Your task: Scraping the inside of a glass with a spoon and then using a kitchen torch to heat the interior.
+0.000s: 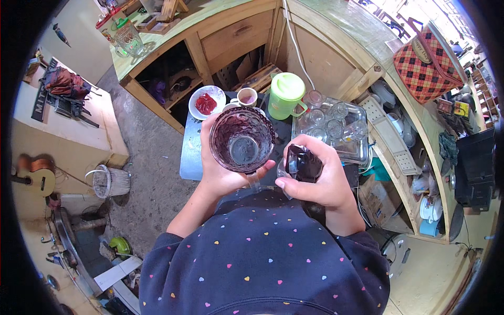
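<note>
My left hand (224,181) is wrapped around a clear mug (243,150), its mouth tilted up towards me. A dark purple-brown coating smears its inner wall and rim, while the round base shows mostly clear. What looks like its clear handle points towards my body. In my right hand (332,187) is a small clear container or wrapper with a glossy dark substance (303,163); my fingers hide part of it, so its exact kind is unclear. The two hands are apart, above a low table (191,157).
Beyond the mug are a white bowl (192,107) with something red inside, a small cup (239,95) and a lidded green pitcher (281,100). Several glasses (334,128) occupy a clear tray (358,157) at right. Wooden counters (236,27) enclose the far side; a bucket (112,183) stands left.
</note>
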Motion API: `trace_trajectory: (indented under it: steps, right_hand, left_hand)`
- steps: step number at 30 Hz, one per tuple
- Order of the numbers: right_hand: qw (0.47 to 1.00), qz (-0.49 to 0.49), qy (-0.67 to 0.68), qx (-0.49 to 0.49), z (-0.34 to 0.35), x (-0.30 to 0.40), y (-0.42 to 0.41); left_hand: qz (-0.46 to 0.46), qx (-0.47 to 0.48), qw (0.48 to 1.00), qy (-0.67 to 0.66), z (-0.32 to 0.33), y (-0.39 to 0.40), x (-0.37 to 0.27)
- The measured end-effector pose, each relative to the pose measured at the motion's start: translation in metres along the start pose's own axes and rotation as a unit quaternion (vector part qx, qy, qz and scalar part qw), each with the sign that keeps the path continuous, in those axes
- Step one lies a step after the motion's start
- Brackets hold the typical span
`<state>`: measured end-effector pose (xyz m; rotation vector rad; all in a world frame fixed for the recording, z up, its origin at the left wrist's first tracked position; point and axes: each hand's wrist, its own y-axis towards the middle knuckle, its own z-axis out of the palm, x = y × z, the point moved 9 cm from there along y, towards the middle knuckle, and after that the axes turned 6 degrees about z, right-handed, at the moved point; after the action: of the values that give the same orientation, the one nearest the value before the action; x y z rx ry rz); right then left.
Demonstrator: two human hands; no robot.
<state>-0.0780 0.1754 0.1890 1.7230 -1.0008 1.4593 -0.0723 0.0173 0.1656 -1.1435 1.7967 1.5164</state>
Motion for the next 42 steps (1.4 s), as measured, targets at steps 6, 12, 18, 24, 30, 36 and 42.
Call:
trace_trajectory:
  steps: [6,12,18,24,30,36,42]
  right_hand:
    - [0.972,0.098,0.214,0.024,0.007,-0.017,-0.006]
    - [0.998,0.033,0.052,-0.006,-0.004,-0.002,-0.002]
    - [1.0,0.0,0.023,0.0,-0.005,0.003,-0.002]
    - [0.995,0.069,0.043,0.055,0.007,-0.004,-0.002]
    - [0.991,0.086,0.088,0.059,0.01,-0.004,-0.003]
    - [0.987,0.095,0.109,0.063,0.012,-0.008,-0.006]
    - [0.979,0.123,0.129,0.104,0.016,-0.009,-0.008]
  left_hand:
    - [0.005,0.004,1.0,0.003,0.0,0.002,0.002]
    - [0.009,0.001,1.0,-0.013,0.0,0.002,0.001]
    - [0.01,0.008,1.0,0.01,0.001,0.003,-0.002]
    - [0.006,0.027,0.999,-0.029,0.002,0.004,0.003]
    - [0.01,0.056,0.996,-0.073,0.005,0.003,0.005]
    - [0.009,0.062,0.992,-0.11,0.007,0.003,0.004]
    - [-0.024,0.048,0.992,-0.112,0.007,-0.001,0.009]
